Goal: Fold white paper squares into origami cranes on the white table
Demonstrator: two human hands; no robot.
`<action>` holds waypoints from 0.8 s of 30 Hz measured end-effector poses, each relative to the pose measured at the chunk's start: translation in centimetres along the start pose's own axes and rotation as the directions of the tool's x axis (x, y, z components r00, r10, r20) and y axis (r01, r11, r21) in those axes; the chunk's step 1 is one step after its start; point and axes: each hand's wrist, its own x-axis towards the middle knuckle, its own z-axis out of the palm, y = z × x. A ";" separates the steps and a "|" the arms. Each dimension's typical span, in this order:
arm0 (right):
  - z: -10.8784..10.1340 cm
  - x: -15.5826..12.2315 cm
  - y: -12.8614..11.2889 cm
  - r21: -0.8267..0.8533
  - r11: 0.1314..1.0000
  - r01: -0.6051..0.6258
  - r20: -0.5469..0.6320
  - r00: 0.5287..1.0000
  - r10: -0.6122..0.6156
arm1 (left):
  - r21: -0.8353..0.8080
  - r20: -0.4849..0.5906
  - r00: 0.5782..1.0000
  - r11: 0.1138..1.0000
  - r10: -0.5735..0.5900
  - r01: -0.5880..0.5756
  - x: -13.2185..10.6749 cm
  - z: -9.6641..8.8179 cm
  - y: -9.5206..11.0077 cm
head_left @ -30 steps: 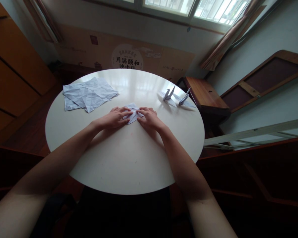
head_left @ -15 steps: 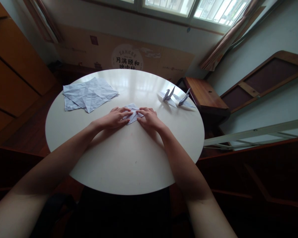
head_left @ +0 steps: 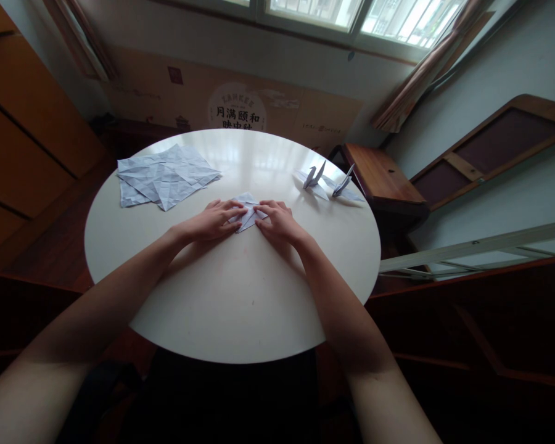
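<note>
A small folded sheet of paper (head_left: 246,221), pale with crease lines and a pointed near corner, lies flat near the middle of the round white table (head_left: 234,296). My left hand (head_left: 215,219) holds its left side, fingertips on top and thumb by the near edge. From the right, my right hand (head_left: 278,221) grips it the same way, with bent fingers and the thumb lower down. Both hands cover the paper's side corners; its centre shows between them.
Several creased paper sheets (head_left: 166,176) lie overlapping at the table's back left. Two folded paper cranes, one crane (head_left: 312,180) beside the other crane (head_left: 343,186), stand at the back right. Beyond the right edge is a wooden stool-like piece (head_left: 382,172).
</note>
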 end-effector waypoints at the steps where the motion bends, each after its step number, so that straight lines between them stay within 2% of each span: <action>1: 0.0 0.0 0.0 -0.001 1.000 -0.001 0.001 1.000 0.001 | 0.000 0.000 1.000 1.000 0.000 0.000 0.0 0.0 0.0; 24: -0.2 -0.1 -0.2 0.000 1.000 -0.006 0.001 1.000 0.006 | 0.007 -0.004 1.000 1.000 -0.004 0.004 0.0 0.2 -0.2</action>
